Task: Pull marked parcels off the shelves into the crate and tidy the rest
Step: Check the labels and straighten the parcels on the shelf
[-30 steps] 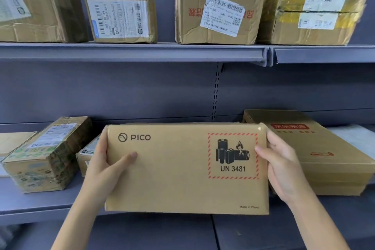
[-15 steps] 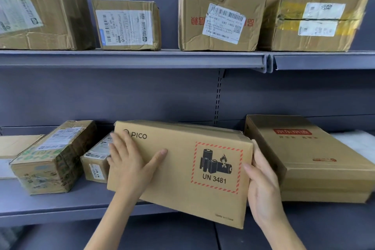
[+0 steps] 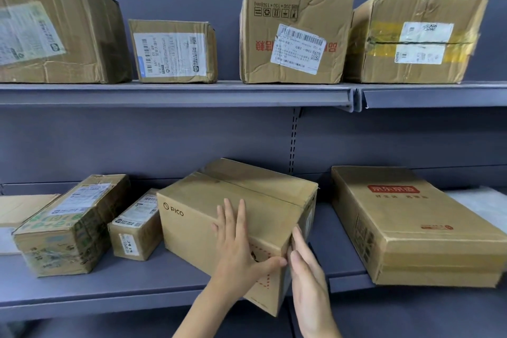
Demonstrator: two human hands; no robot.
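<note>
My left hand covers most of the red-bordered hazard mark on the PICO box, so only scraps of its dashed edge show past my palm, and the small print on the shipping labels around it is too blurred to read. The box sits on the lower shelf, turned at an angle, its near corner sticking out over the shelf's front lip. My left fingers lie straight and flat against its front face, thumb stretched to the corner; my right hand presses flat on the end face, fingers straight, nothing clasped. A small labelled parcel stands just beside the box on its left, a flat carton lies apart on its right
</note>
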